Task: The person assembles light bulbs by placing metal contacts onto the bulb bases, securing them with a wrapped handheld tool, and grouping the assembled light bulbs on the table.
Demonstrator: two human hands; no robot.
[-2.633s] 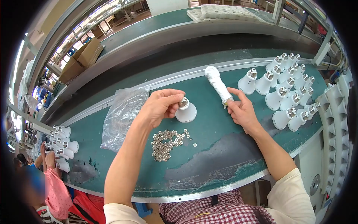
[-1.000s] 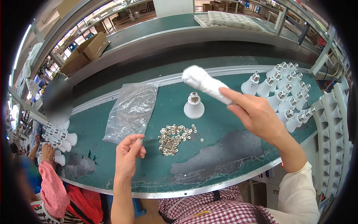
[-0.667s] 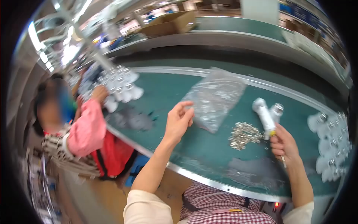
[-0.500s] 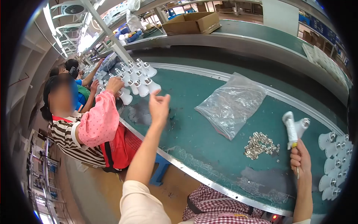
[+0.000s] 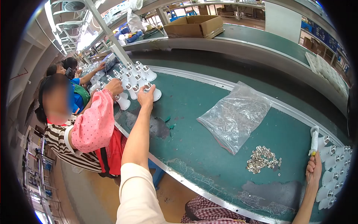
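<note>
My left hand [image 5: 145, 97] is at the near edge of the left group of white bulbs [image 5: 131, 79], its fingers closed round the top of one bulb [image 5: 157, 94]. On the far right, my right hand [image 5: 314, 168] grips a white-wrapped tool [image 5: 314, 140], which stands upright beside the right group of bulbs [image 5: 328, 177]. A pile of small metal caps [image 5: 261, 159] lies on the green table to the left of that hand. Between the two hands rests a clear plastic bag [image 5: 235, 116].
A co-worker in a pink sleeve [image 5: 94, 121] reaches into the left bulbs, close to my left hand. More people sit beyond. An open cardboard box [image 5: 194, 27] and white trays [image 5: 328, 72] are on the raised shelf. A metal rim [image 5: 209, 199] edges the table [image 5: 186, 138].
The view has swung left. My left hand has left the bulb near the caps, reached far left and closed on another bulb. My right hand has moved the tool right, beside the right group.
</note>
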